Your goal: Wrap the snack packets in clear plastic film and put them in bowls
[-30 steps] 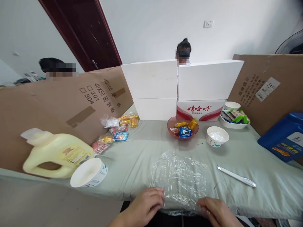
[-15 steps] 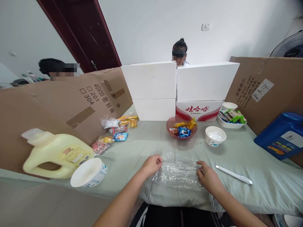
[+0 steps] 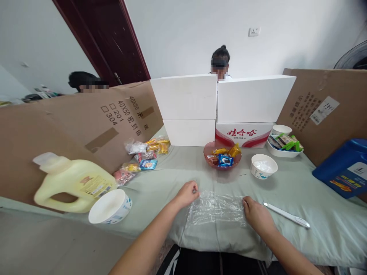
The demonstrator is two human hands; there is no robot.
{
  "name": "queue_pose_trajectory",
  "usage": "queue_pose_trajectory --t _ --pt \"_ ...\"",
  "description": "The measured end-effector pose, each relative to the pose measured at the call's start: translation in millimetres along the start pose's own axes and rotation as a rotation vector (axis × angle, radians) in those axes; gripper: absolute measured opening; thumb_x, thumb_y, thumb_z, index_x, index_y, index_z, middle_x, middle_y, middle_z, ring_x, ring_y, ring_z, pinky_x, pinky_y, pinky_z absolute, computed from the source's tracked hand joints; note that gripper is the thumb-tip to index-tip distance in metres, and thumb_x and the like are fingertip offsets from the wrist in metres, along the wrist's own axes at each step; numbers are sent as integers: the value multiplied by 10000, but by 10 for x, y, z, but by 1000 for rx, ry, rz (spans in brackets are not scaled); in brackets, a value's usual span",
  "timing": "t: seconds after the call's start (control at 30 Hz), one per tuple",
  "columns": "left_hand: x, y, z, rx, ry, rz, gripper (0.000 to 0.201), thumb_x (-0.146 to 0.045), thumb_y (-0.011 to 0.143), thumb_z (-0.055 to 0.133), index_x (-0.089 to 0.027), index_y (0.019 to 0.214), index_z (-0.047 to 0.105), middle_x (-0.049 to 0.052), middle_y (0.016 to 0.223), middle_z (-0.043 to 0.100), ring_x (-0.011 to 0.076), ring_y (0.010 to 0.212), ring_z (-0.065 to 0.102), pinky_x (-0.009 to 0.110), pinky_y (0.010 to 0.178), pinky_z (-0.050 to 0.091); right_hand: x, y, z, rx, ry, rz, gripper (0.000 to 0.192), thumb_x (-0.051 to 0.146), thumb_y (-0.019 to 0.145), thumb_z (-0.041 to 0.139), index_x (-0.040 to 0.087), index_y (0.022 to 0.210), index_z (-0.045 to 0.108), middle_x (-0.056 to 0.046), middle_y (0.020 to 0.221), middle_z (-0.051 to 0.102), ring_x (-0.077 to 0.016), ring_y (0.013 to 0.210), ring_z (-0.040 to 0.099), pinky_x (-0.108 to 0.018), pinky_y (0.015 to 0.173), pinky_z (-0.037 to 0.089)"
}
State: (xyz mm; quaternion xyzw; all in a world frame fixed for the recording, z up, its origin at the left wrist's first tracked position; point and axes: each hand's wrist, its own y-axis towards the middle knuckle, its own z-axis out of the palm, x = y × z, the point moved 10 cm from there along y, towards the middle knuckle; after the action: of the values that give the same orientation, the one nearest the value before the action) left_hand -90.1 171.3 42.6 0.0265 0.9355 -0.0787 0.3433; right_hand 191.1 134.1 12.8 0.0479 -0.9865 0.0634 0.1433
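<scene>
A clear plastic bag lies stretched out and crinkled on the cloth in front of me. My left hand is closed in a pinch at its upper left corner. At the right edge, my right hand grips the film between thumb and fingers. Just right of that hand lies a white utility knife. Beyond the bag stands a pinkish glass bowl with wrapped snacks in it. A paper bowl with clear plastic inside stands to its right.
At left are a yellow detergent jug, a tilted paper bowl and several packaged snacks. A blue bottle and a white dish of packets stand right. White boxes and cardboard wall the table; two people sit behind.
The view has turned slightly left, so things sit a little further right. The bag is pulled flatter between my hands, and my right fingers have closed more on its edge.
</scene>
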Motion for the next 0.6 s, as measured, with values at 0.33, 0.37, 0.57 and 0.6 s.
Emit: queue_pose_trajectory --t 0.33,0.37,0.57,0.6 --pt "-124 45 345 171 -26 38 193 -137 605 705 -175 602 515 6 784 629 191 857 609 257 760 438 53 -2 -72 -43 -172 -13 231 277 996 299 202 973 517 -60 900 714 -197 779 687 -270 571 340" --pt "-145 38 349 196 -54 48 194 -126 621 687 -173 610 500 9 813 642 178 847 618 248 742 448 54 -3 -71 -54 -189 -20 234 276 996 297 200 964 516 -64 898 711 -199 773 688 -271 565 343" --pt "-50 30 173 174 -148 21 187 -59 712 587 -171 831 495 -3 797 666 127 718 644 226 652 482 43 3 -60 -84 -186 -33 237 282 986 296 201 951 516 -75 877 704 -207 744 686 -273 555 369" --pt "5 34 99 131 -131 -1 214 -40 699 585 -169 849 502 -3 782 657 138 728 644 237 662 486 42 4 -59 -80 -179 -33 236 280 985 297 201 955 517 -77 879 704 -207 746 686 -274 561 375"
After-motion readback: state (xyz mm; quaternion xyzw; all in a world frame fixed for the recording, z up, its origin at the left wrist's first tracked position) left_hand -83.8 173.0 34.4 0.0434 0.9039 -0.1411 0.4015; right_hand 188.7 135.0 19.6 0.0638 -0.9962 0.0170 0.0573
